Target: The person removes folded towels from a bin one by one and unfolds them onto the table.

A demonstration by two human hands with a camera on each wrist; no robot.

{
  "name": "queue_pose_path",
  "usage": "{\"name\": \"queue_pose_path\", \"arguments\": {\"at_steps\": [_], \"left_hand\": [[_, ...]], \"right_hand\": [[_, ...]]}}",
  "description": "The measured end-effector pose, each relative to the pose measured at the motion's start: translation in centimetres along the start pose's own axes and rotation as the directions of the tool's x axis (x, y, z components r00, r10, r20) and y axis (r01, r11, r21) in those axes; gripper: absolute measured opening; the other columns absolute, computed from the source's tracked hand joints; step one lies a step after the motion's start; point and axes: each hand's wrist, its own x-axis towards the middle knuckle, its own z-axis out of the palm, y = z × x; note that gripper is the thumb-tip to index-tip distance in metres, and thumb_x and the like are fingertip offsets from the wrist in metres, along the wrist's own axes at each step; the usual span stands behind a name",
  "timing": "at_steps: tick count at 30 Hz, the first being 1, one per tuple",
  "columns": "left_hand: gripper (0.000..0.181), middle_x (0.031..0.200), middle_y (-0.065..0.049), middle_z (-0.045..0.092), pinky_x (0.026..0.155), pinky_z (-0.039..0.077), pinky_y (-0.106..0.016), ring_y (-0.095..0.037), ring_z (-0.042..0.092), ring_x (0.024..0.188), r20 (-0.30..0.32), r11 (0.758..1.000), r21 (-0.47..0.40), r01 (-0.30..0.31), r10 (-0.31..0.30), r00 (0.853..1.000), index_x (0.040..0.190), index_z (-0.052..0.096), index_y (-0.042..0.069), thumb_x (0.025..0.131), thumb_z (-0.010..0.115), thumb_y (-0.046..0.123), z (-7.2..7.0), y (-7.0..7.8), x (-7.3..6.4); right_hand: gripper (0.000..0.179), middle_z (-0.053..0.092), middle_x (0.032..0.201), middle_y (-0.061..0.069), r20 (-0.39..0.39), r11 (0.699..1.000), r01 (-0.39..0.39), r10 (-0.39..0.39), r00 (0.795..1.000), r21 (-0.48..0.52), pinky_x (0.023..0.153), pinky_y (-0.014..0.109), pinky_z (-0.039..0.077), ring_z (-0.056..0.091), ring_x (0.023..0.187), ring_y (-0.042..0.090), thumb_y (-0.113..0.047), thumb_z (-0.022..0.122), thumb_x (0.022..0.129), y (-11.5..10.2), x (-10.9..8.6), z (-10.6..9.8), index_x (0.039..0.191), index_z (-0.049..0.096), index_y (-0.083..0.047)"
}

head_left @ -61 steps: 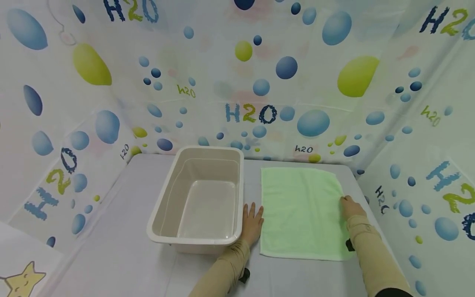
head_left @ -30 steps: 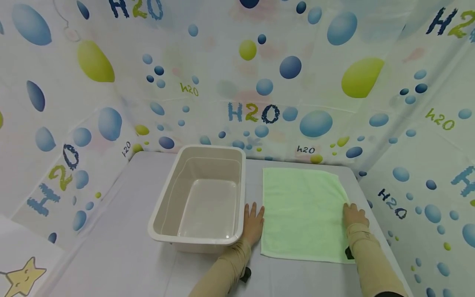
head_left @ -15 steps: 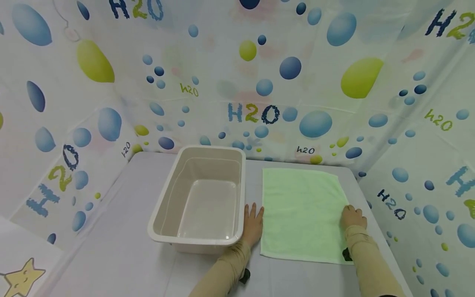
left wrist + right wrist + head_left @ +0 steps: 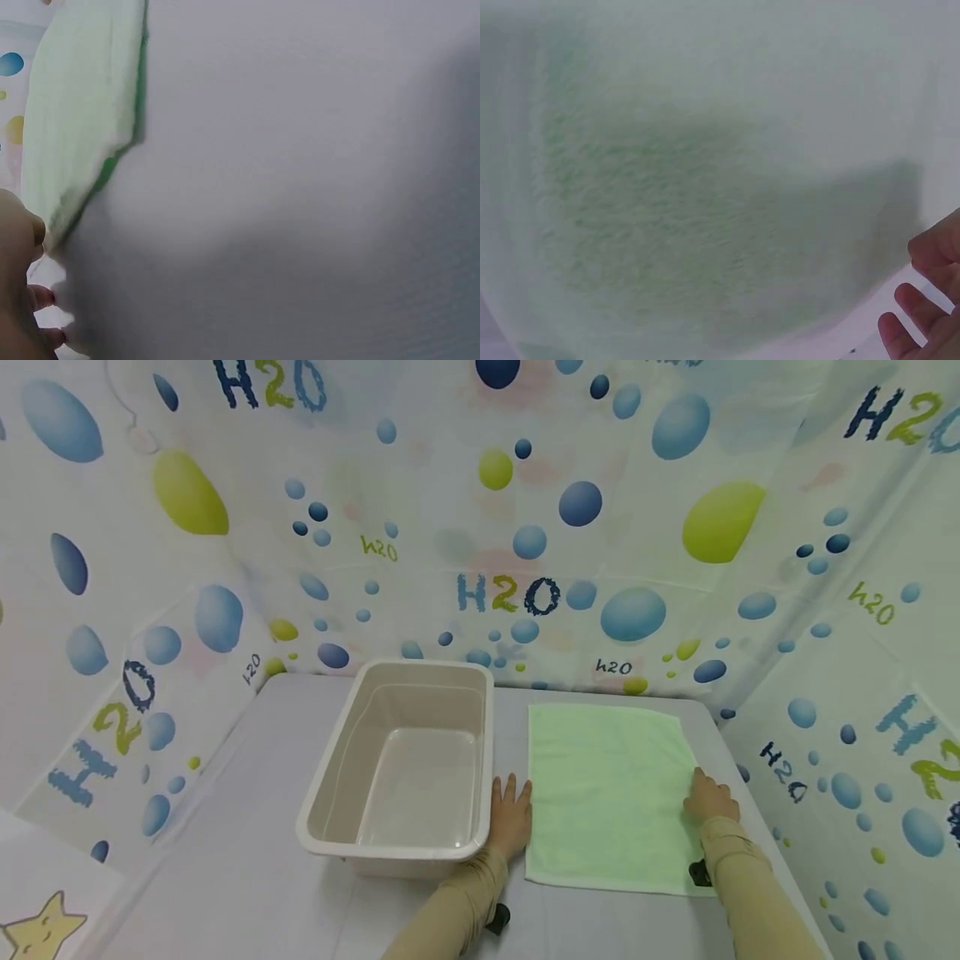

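A light green towel [image 4: 611, 793] lies spread flat on the white table, right of a beige plastic tub [image 4: 487, 752]. Between tub and towel, my left hand [image 4: 510, 827] rests on the table with fingers extended and spread. The left wrist view has its thumb [image 4: 34, 229] beside the towel's edge [image 4: 82, 97]. At the towel's right edge, my right hand [image 4: 711, 802] has curled fingers. In the right wrist view, thumb and forefinger [image 4: 934, 247] pinch the towel's border, while the other fingers stay apart from it. The tub holds nothing visible.
White table covering [image 4: 247, 827] extends left of the tub and in front of the towel. Curtain-like walls [image 4: 420, 485] printed with blue and green drops rise behind and on both sides. A pale sheet with a yellow star [image 4: 47, 927] hangs at the lower left.
My right hand has slid slightly nearer along the towel's right edge since two seconds ago. The left hand, tub and towel stay in place, while the head view shifts a little.
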Motion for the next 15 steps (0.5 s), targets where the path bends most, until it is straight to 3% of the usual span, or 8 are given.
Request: {"name": "queue_pose_path", "arguments": {"at_steps": [7,11,15], "left_hand": [[0.042,0.132,-0.017,0.042,0.097,0.032,-0.053,-0.038,0.035,0.123,0.063,0.990,-0.085,0.114,-0.108,0.992,0.129,0.044,0.016,0.089,0.046,0.028,-1.5,0.8,1.2],[0.048,0.138,-0.011,0.037,0.099,0.029,-0.054,-0.033,0.032,0.128,0.099,0.991,-0.030,0.132,-0.128,0.987,0.134,0.037,0.025,0.088,0.045,0.036,-2.1,1.3,2.5],[0.051,0.140,-0.009,0.035,0.100,0.029,-0.053,-0.030,0.030,0.129,0.078,0.991,-0.015,0.136,-0.135,0.988,0.135,0.031,0.029,0.087,0.046,0.039,-3.2,2.2,3.9]], "right_hand": [[0.057,0.035,0.127,0.034,-0.106,0.994,0.087,-0.081,0.991,0.061,0.081,0.060,0.036,0.035,0.107,0.054,-0.009,0.035,0.081,-2.6,0.9,-1.4,0.134,0.021,0.008],[0.053,0.039,0.125,0.032,-0.207,0.984,0.158,-0.139,0.968,0.077,0.077,0.059,0.037,0.039,0.105,0.052,-0.010,0.034,0.084,-4.9,1.7,-2.3,0.134,0.025,0.006],[0.048,0.042,0.125,0.029,-0.293,0.977,0.207,-0.181,0.939,0.060,0.077,0.059,0.038,0.041,0.105,0.050,-0.015,0.039,0.087,-7.2,2.2,-3.3,0.131,0.033,0.003]]}}
